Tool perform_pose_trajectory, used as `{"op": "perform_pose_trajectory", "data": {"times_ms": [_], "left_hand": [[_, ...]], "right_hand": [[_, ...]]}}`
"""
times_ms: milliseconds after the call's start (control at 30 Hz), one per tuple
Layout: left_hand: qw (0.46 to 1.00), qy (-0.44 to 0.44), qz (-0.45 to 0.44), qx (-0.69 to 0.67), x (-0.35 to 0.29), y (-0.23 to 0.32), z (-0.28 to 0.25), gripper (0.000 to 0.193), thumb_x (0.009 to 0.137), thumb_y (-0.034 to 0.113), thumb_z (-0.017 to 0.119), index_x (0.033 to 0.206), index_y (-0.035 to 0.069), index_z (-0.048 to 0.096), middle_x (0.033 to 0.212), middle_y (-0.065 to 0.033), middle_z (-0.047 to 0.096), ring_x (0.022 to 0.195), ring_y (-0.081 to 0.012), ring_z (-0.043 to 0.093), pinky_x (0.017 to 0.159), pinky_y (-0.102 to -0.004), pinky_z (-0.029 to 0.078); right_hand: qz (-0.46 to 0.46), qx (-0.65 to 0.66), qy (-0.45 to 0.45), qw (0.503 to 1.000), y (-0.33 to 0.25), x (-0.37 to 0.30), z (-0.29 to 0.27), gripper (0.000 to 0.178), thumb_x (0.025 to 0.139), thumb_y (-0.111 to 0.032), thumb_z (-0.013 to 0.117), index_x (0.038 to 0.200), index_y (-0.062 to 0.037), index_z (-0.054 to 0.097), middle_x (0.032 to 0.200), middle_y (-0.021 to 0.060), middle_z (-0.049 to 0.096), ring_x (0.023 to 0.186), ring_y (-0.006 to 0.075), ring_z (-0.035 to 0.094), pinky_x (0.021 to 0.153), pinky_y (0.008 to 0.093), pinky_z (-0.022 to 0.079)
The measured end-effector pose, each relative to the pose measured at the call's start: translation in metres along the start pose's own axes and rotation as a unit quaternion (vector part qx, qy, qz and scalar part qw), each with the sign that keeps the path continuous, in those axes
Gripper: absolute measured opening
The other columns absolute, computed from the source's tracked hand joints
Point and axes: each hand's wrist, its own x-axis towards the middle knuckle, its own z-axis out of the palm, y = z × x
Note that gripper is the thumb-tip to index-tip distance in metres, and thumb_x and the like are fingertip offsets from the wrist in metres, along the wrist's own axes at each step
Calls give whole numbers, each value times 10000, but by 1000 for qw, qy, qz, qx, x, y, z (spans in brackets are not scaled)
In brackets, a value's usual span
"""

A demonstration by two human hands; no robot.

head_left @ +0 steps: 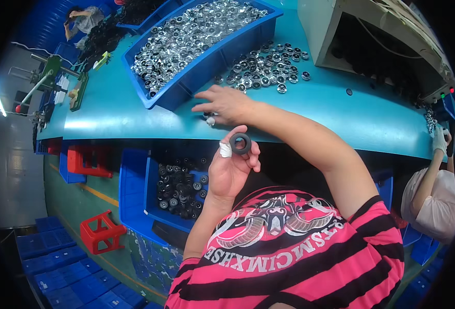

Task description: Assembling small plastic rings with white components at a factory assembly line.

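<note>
My left hand (231,167) is raised in front of my chest and closed on a black rubber ring (240,143), like a small tyre, its hole facing me. White tape wraps one of its fingers. Over the near edge of the bench, my right hand (226,104) points left, palm down, beside the corner of a big blue bin (158,101). Between its taped thumb and long outstretched fingers shows a small silver-and-black wheel hub (207,115), mostly hidden. Loose shiny hubs (266,69) lie spread on the bench beyond that hand, and many more fill the bin.
Below the teal bench (119,121), a blue crate (147,190) holds black wheels (178,193). A grey machine housing (315,31) stands at the back right. Red stools (103,232) are on the left floor. At far right, a co-worker's gloved hand (439,140) handles small parts.
</note>
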Motion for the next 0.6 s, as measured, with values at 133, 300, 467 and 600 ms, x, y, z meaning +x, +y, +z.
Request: {"op": "perform_pose_trajectory", "data": {"times_ms": [133, 300, 467, 600], "left_hand": [[1000, 1, -12, -23, 0, -1, -2, 591, 1117, 504, 381, 1505, 63, 449, 1063, -180, 624, 831, -224, 612, 707, -377, 525], [999, 1, -20, -27, 3, -2, -3, 585, 1113, 499, 399, 1497, 62, 461, 1066, -174, 629, 830, -219, 613, 709, -374, 524], [992, 22, 19, 126, 9, -7, -1, 498, 1042, 256, 650, 1445, 8, 495, 1105, -137, 637, 901, -177, 631, 804, -355, 553], [923, 64, 59, 374, 19, -15, 13, 552, 874, -21, 768, 1379, -22, 547, 1177, -76, 607, 1017, -140, 633, 897, -297, 550]], "right_hand": [[-9, -63, 1, 998, 6, 0, 13, 289, 884, -243, 700, 1168, -239, 753, 1237, 16, 646, 1134, 261, 597, 921, 423, 542], [24, -35, 27, 999, 11, -32, -1, 221, 869, -156, 688, 1077, -163, 762, 1092, 42, 660, 1014, 279, 617, 845, 406, 553], [69, 70, 144, 985, -1, -94, -46, 275, 845, -74, 719, 1119, -84, 733, 1031, 83, 659, 876, 264, 648, 776, 381, 544], [290, 260, 146, 909, -26, -144, -86, 298, 908, -124, 752, 1197, -53, 728, 961, 39, 678, 803, 138, 662, 771, 304, 534]]}}
